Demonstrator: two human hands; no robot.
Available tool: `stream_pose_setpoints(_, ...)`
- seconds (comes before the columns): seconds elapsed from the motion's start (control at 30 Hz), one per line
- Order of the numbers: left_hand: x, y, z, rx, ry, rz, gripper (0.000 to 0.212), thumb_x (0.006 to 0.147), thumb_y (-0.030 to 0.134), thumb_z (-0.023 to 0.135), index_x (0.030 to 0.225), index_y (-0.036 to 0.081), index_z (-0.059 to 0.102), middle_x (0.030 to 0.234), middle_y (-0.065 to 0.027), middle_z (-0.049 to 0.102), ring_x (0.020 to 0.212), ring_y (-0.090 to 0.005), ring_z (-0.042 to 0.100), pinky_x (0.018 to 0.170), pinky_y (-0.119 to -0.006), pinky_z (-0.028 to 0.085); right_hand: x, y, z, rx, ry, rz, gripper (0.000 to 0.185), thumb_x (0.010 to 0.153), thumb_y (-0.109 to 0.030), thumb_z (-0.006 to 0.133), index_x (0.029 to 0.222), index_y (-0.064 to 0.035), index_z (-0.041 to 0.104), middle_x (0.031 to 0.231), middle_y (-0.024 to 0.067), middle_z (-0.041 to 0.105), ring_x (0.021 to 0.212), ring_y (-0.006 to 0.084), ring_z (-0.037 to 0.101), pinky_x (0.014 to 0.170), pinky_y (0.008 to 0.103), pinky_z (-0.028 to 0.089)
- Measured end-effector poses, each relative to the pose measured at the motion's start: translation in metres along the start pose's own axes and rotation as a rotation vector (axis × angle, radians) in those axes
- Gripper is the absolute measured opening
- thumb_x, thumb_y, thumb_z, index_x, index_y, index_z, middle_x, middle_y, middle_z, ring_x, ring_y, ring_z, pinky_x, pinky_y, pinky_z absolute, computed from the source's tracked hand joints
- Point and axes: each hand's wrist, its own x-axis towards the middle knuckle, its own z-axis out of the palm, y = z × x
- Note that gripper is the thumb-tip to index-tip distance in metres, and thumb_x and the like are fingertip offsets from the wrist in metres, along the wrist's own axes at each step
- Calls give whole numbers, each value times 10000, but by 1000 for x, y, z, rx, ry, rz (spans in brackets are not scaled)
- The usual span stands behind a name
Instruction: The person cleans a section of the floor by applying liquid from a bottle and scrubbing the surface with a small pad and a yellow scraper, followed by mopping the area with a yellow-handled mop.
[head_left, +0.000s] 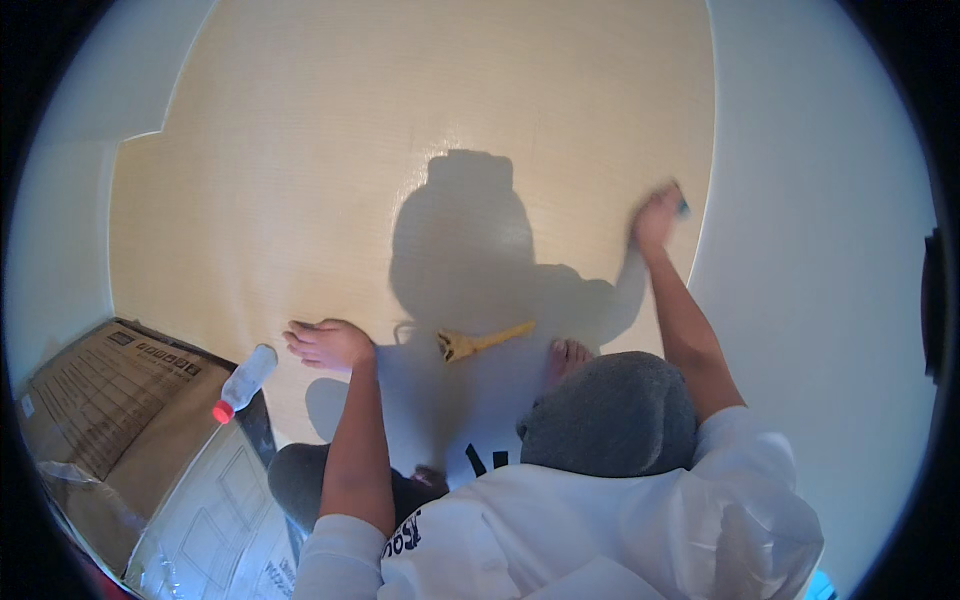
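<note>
My right hand (657, 214) is at the right side of the pale wood-grain floor (300, 165), near the white wall. It grips a small dark and teal object (682, 202), mostly hidden by the fingers and blurred. To the left, my left hand (328, 345) rests on or just above the floor with its fingers apart and nothing visible in it. Between the hands a yellow tool (484, 341) lies on the floor, narrow at one end and flared with dark marks at the other; its exact kind is unclear. My bare toes (570, 351) show just right of it.
At the lower left stands a printed brown cardboard box (161, 457), beside a pale package (225, 502) with panel drawings. A clear plastic bottle (251, 375) with a red cap is by the box's corner. White walls (810, 225) border the floor on both sides.
</note>
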Motion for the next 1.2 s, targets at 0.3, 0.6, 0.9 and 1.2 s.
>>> stream_pose_setpoints(0.3,9,-14,2,17,29,-120,465,890,200,346,1341,88,348,1420,-128,341,1318,-331,300,1037,-515,263,-94,-276,-8,247,-666,-818,503,915,-199,433,1348,44,351,1434,187,324,1347,285,285,1118,358,220)
stream_pose_setpoints(0.6,-11,13,4,-19,-125,-154,508,870,215,415,1364,112,357,1467,-110,286,1350,-302,264,1063,-489,247,-141,47,-109,-109,-1080,-351,705,930,-354,457,1403,80,164,1471,285,134,1376,372,159,1134,376,124)
stream_pose_setpoints(0.9,17,-15,21,-38,-66,-193,559,850,212,491,1376,104,337,1475,-122,262,1356,-320,245,1083,-518,211,-190,-197,-162,101,-1009,-892,763,751,-141,669,1399,-33,281,1444,165,303,1322,316,318,1039,430,323)
stream_pose_setpoints(1.2,11,-7,15,-16,-64,-165,584,833,208,498,1374,97,310,1481,-126,231,1372,-327,202,1081,-516,210,-237,-228,-62,161,-497,-538,385,859,-143,558,1242,-131,516,1139,244,523,919,382,580,762,429,497)
